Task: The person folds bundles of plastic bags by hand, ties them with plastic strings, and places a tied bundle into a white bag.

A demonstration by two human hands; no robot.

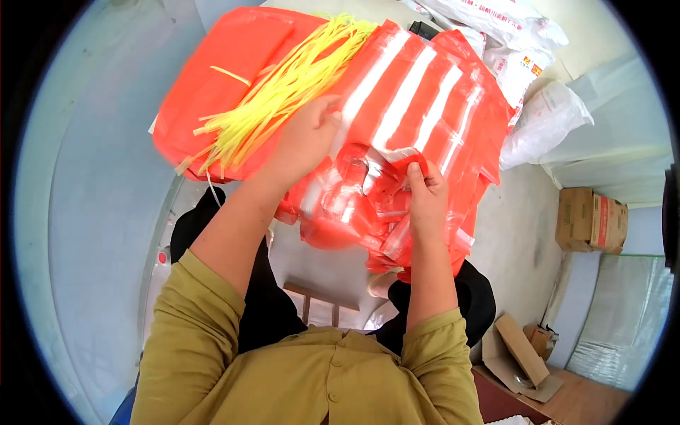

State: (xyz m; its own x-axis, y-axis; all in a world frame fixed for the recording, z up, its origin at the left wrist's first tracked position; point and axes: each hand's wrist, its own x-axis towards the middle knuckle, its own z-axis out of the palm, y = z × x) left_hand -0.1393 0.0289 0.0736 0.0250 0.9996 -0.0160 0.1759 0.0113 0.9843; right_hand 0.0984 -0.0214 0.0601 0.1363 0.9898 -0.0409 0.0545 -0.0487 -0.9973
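Red plastic material with white stripes (407, 92) lies in a layered pile in front of me, its near part crumpled and hanging over my knees. My left hand (309, 134) is closed at the pile's left edge, thumb and fingers pinching the red plastic. On the right, my right hand (427, 195) pinches a raised fold of the same material between thumb and fingers. A bundle of yellow strips (283, 92) lies just left of the pile, on top of a stack of plain red plastic (219, 71).
White printed sacks (510, 64) and a translucent bag (549, 120) are beyond the pile at the upper right. A cardboard box (591, 219) stands by the right wall. Opened cardboard (520, 358) lies at the lower right. Below is a wooden frame (319, 297).
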